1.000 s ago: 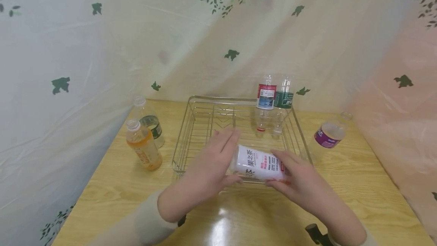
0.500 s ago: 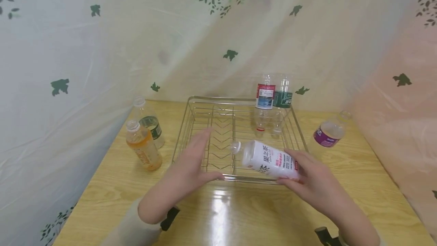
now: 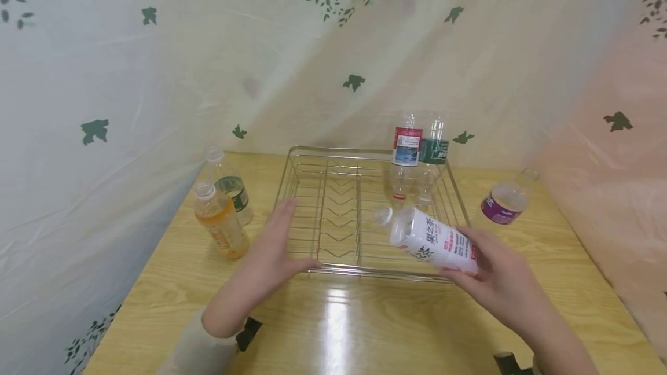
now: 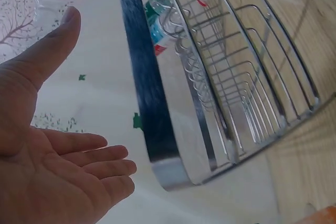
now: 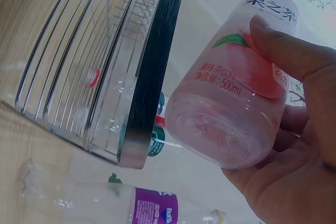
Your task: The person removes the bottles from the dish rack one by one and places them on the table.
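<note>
My right hand (image 3: 510, 282) grips a plastic drink bottle (image 3: 435, 239) with a white and pink label around its base end. The bottle tilts over the front right of a wire dish rack (image 3: 359, 271), its white-capped neck pointing left. In the right wrist view a peach picture shows on the bottle (image 5: 231, 77), with thumb and fingers wrapped about it. My left hand (image 3: 260, 259) is empty, fingers straight and thumb spread, near the rack's front left corner. Two bottles stand upside down in the rack's back right: one red-labelled (image 3: 407, 146), one green-labelled (image 3: 433, 149).
On the table left of the rack stand an orange-tinted bottle (image 3: 223, 224) and a clear bottle with a dark green label (image 3: 233, 190). Right of the rack is a purple-labelled bottle (image 3: 501, 207). A leaf-patterned sheet (image 3: 312, 74) hangs behind and at both sides.
My left hand has come away from the bottle's neck end and moved left. My right hand has carried the bottle to the right, still holding it. The other bottles have not moved.
</note>
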A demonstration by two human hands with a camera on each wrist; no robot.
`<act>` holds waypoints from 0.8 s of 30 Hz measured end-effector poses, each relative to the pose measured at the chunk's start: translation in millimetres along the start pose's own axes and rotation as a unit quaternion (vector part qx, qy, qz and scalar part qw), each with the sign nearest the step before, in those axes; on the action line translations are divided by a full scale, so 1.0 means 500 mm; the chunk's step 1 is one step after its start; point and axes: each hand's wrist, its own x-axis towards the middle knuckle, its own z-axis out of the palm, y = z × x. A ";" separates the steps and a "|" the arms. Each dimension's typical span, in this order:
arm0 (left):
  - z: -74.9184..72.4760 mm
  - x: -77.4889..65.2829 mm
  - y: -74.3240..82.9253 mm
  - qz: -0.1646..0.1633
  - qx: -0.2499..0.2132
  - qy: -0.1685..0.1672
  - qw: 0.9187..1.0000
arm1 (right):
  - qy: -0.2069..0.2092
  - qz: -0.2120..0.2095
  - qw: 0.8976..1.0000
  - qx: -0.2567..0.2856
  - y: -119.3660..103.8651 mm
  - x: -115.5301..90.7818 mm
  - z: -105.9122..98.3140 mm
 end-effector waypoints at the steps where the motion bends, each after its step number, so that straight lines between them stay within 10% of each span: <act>1: -0.001 0.001 -0.005 -0.007 -0.004 0.002 1.000 | 0.004 0.000 1.000 0.000 0.002 -0.002 -0.001; 24: 0.017 -0.006 -0.100 -0.037 -0.063 0.026 0.997 | 0.070 0.074 0.994 0.025 0.052 -0.045 -0.025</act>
